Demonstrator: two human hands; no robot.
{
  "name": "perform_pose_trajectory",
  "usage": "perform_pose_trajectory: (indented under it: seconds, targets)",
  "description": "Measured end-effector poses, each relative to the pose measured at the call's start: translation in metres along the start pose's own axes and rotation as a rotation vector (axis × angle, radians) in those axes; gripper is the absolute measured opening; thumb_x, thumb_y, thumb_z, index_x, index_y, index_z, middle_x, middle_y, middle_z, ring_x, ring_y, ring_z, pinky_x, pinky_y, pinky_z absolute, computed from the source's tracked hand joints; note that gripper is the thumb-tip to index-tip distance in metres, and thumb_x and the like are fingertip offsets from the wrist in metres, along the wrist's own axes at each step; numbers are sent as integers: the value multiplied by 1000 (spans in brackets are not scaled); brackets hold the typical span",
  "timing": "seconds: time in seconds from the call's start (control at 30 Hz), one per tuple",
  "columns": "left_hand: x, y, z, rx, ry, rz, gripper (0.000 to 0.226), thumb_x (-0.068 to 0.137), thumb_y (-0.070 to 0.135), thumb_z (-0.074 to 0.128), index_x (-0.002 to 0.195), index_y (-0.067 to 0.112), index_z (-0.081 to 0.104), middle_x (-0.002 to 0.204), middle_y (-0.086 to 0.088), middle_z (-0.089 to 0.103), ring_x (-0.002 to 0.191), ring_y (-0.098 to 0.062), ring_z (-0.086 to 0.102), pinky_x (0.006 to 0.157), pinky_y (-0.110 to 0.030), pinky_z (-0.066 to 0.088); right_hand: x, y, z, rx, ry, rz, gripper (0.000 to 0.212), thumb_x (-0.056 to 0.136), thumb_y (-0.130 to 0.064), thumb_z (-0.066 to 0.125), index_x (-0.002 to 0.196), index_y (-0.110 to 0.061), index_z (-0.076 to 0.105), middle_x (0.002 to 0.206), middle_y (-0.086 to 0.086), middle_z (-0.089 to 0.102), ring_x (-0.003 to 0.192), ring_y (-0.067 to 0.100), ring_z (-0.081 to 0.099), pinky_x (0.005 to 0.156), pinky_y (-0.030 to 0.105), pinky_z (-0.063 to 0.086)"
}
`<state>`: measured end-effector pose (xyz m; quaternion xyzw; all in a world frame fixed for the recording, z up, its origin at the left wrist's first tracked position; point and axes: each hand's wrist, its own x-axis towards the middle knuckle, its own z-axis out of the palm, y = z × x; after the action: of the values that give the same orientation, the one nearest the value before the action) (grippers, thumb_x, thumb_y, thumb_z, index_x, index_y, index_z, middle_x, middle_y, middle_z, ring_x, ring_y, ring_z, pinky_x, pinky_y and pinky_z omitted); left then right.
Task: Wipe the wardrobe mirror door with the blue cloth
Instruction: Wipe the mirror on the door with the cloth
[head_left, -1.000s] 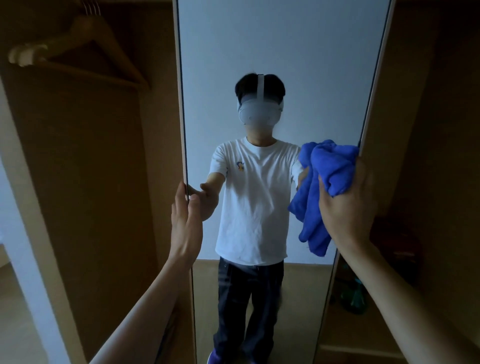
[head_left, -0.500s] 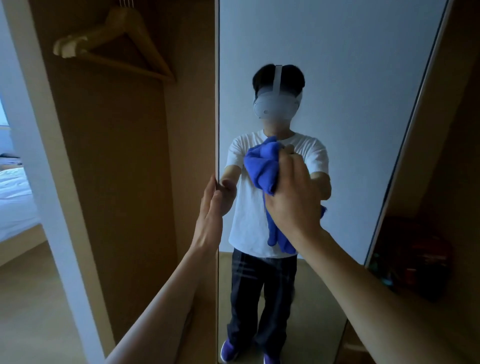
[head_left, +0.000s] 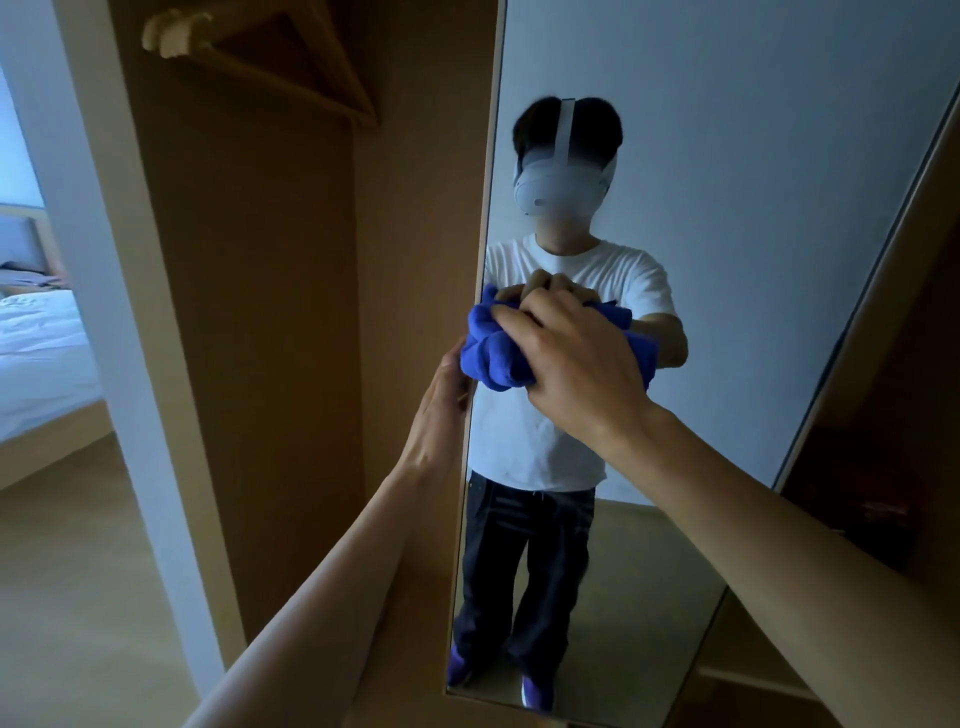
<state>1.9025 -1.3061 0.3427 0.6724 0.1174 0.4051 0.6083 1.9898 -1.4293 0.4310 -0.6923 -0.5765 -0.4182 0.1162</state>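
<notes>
In the head view, the right hand (head_left: 582, 374) presses the bunched blue cloth (head_left: 493, 356) against the mirror door (head_left: 753, 208), its fingers clamped on the cloth, close to the door's left edge. The left hand (head_left: 441, 410) rests on that edge just below the cloth; whether its fingers hook round it cannot be told. Bare glass stretches above, below and rightward to the far frame. A wooden hanger (head_left: 270, 57) hangs inside the wardrobe.

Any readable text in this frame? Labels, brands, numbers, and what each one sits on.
No legible text anywhere in this frame.
White T-shirt reflected in the mirror door: the chest is covered by the blue cloth and the right hand, so no print shows.
Headset in the reflection: no readable marking.
Dark items in the right compartment: too dim to read.
</notes>
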Motion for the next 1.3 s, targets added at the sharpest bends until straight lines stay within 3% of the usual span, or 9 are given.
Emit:
perform_pose_trajectory:
  seconds: [0.1,0.27,0.37,0.5,0.7,0.93,1.07,1.3]
  targets:
    - [-1,2,-1,-16,-2,-14,48,112,46,20,149,33,48,141,8,62,130,-6,57,109,-31,43,-4,-2,0,-61,-6,-25,58,76,-4,67,132,-15,58,111,10,60,100,32,55,77,41,39]
    - [-6,2,-3,-16,12,-40,47,112,43,23,132,25,62,127,0,69,122,-17,63,112,-50,44,-24,-14,10,-81,-19,1,62,71,-6,72,131,-13,58,114,12,60,99,33,55,74,42,40]
    - [-9,0,-3,-35,34,-39,42,112,41,28,125,24,65,121,-1,72,117,-17,66,106,-42,51,-44,-22,22,-54,-34,24,62,75,-8,72,135,-13,56,117,11,60,97,32,54,74,40,40]
    - [-11,-4,-4,-24,33,-63,33,110,45,31,119,40,63,110,18,73,110,-2,66,95,-24,53,-72,-35,38,-6,-116,16,63,73,-11,75,134,-12,57,113,10,60,92,30,54,70,39,41]
    - [-16,-7,-7,47,18,-95,32,108,51,30,112,59,61,114,29,69,113,3,63,107,-38,48,-85,-39,44,5,-203,-21,60,75,-17,77,132,-16,59,109,7,63,91,27,57,70,37,43]
    - [-29,-20,-14,94,-21,-134,31,104,57,33,119,51,60,123,14,69,116,-9,65,107,-48,49,-54,-12,12,14,-92,65,54,77,-4,68,129,-13,60,107,8,60,92,29,52,73,41,40]
    - [-35,-25,-15,121,-32,-156,45,96,65,34,128,44,57,131,15,65,121,-13,62,109,-50,47,-31,9,-14,-16,46,112,51,82,-3,62,132,-9,59,107,13,62,95,35,56,76,47,46]
    - [-45,-36,-12,129,10,-144,34,107,55,34,133,47,54,129,25,63,121,0,59,109,-44,47,-51,4,-2,-87,85,45,44,91,-10,58,134,-13,57,111,10,61,90,32,52,78,45,43]
